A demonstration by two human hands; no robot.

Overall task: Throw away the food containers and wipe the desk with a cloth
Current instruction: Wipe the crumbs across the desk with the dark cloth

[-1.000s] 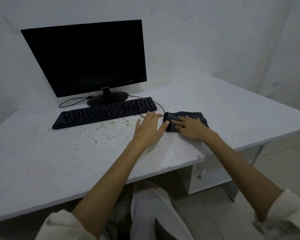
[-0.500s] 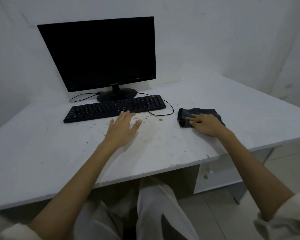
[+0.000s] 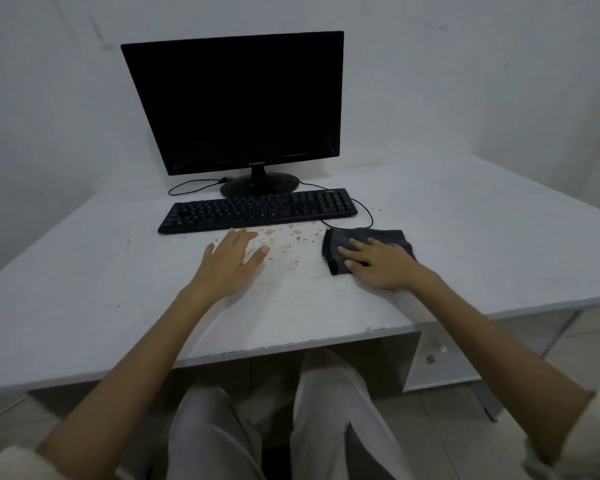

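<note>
A dark grey folded cloth [image 3: 338, 245] lies on the white desk [image 3: 101, 292], right of centre. My right hand [image 3: 378, 265] presses flat on the cloth, fingers spread, covering its near right part. My left hand [image 3: 232, 263] rests flat and open on the bare desk just in front of the keyboard, holding nothing. Brown crumbs and stains [image 3: 291, 240] speckle the desk between my two hands. No food containers are in view.
A black keyboard [image 3: 257, 209] sits behind my hands, with a black monitor [image 3: 236, 102] behind it against the wall. A thin black cable [image 3: 364, 216] loops from the keyboard's right end toward the cloth. A drawer unit [image 3: 440, 358] stands under the desk's right side.
My left hand slid left, away from the cloth, to a spot in front of the keyboard's middle. My right hand stayed pressed on the cloth. The head camera turned, shifting the scene rightward.
</note>
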